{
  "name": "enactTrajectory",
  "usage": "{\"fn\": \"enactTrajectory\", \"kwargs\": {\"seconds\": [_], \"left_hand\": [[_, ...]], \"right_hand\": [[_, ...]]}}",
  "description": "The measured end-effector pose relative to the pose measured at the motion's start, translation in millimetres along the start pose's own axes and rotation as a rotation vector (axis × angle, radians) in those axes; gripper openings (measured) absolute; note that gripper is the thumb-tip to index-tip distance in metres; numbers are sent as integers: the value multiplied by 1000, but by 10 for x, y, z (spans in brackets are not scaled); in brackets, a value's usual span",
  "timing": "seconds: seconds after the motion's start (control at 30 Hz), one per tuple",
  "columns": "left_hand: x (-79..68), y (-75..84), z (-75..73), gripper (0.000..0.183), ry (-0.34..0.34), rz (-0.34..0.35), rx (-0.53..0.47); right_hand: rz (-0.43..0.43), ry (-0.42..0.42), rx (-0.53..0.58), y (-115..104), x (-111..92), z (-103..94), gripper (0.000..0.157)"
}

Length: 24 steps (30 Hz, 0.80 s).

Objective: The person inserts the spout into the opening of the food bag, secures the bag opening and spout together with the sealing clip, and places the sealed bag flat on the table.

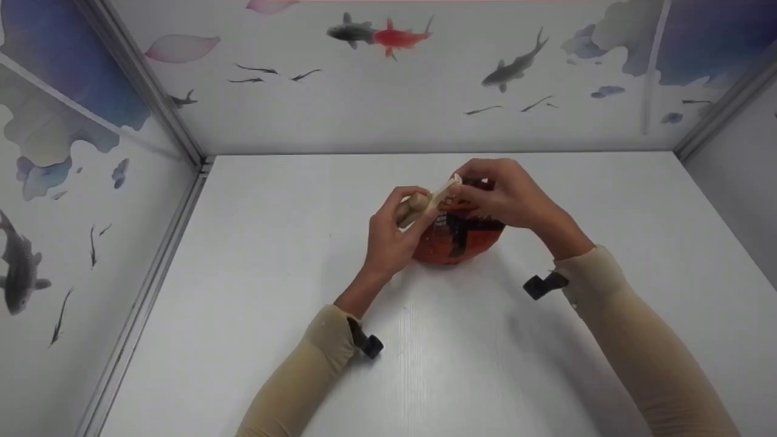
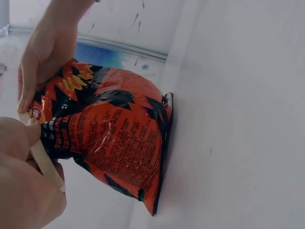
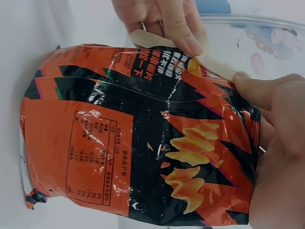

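A crisp bag (image 1: 467, 237), orange-red and black with printed crisps, stands on the table. Across its gathered top lies a long cream bag clip (image 3: 217, 68). My left hand (image 1: 388, 237) pinches the clip and the bag's top edge, thumb on the near side. At the clip's other end, my right hand (image 1: 516, 194) pinches with its thumb on the strip and its fingers behind the bag. The left wrist view shows the bag's printed side (image 2: 124, 129) bulging below the clip. Whether the clip is fully snapped closed cannot be made out.
The white table (image 1: 273, 291) ends at a back wall (image 1: 388, 121) painted with fish. A metal-framed panel (image 1: 54, 243) stands at the left, and another wall (image 1: 740, 127) at the right. Small black wrist devices (image 1: 367, 343) sit on both sleeves.
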<state>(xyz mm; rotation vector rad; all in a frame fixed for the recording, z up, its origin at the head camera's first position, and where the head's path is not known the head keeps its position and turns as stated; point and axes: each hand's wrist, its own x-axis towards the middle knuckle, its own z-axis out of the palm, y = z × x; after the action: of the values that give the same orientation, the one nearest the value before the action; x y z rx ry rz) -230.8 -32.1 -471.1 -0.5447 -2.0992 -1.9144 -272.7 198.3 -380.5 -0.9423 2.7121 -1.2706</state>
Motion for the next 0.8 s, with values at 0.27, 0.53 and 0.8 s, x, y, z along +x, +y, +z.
{"fn": "enactTrajectory", "kwargs": {"seconds": [0.27, 0.53, 0.8], "left_hand": [[-6, -10, -4, 34, -24, 3, -32], [8, -17, -1, 37, 5, -2, 13], [3, -21, -22, 46, 12, -37, 83]], "right_hand": [[-1, -37, 35, 14, 7, -40, 14], [18, -19, -9, -36, 4, -25, 17], [-9, 9, -127, -116, -14, -21, 24]]}}
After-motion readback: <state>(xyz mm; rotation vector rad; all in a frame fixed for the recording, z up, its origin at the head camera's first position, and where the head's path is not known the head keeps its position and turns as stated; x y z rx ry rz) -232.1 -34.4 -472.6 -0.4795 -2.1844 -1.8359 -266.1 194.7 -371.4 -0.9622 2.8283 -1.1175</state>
